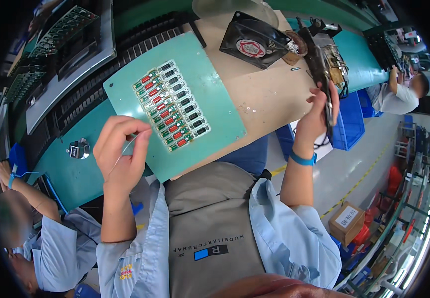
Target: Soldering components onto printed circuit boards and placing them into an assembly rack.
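Observation:
My left hand (pixel 123 151) pinches a thin strand of solder wire (pixel 121 155) between thumb and fingers, just left of a green board (pixel 210 82). On that board lies a panel of small circuit boards (pixel 172 107), in a row with red and black parts. Over at the right, my right hand (pixel 318 111) is closed around a dark, slim soldering iron (pixel 329 107). Its upper end overlaps a metal stand (pixel 335 57), so the tip cannot be made out. A blue band circles my right wrist.
A black fan (pixel 253 40) stands at the back, beside a round dish of solder bits (pixel 296 45). A silver tally counter (pixel 78 148) sits at the left. Blue bins (pixel 350 121) are at the right. Co-workers sit on both sides; racks of circuit boards (pixel 68 30) stand far left.

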